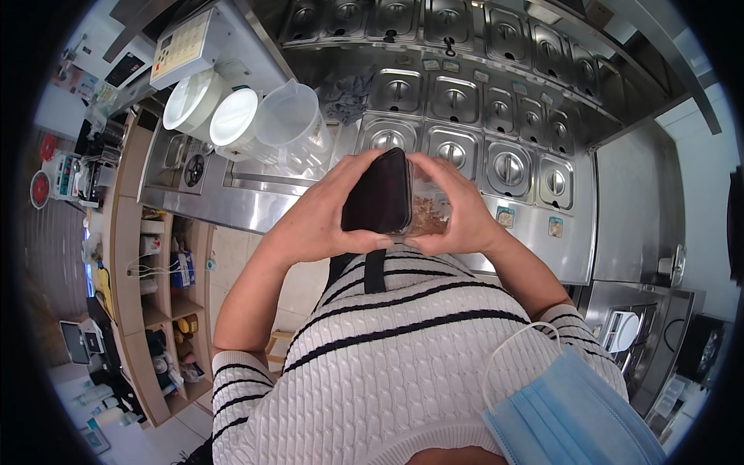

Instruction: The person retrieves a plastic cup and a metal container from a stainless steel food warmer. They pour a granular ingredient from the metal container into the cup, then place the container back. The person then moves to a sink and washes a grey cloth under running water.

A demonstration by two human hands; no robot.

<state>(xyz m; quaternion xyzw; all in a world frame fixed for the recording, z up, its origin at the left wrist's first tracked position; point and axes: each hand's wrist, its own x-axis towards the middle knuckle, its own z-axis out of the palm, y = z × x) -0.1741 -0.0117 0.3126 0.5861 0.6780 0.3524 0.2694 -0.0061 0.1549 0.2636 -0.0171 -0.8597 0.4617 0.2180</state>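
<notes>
Close to my chest, my left hand [325, 212] grips a dark-screened smartphone [376, 195] along its outer edge, the thumb under its lower end. Right beside the phone, my right hand [462, 203] holds a clear plastic container [429, 212] with brownish bits inside. The phone's edge and the container's side meet, and both thumb tips nearly touch below them. Fingers cover part of the container, so its full shape is hidden. A blue face mask [575, 407] hangs at the lower right, over the striped knit top.
Ahead lies a stainless steel counter with rows of lidded metal pans [508, 168]. A translucent plastic pitcher [290, 116] and white tubs [233, 119] stand at the upper left, near a control-panel machine [183, 49]. Wooden shelves [131, 250] are at the left.
</notes>
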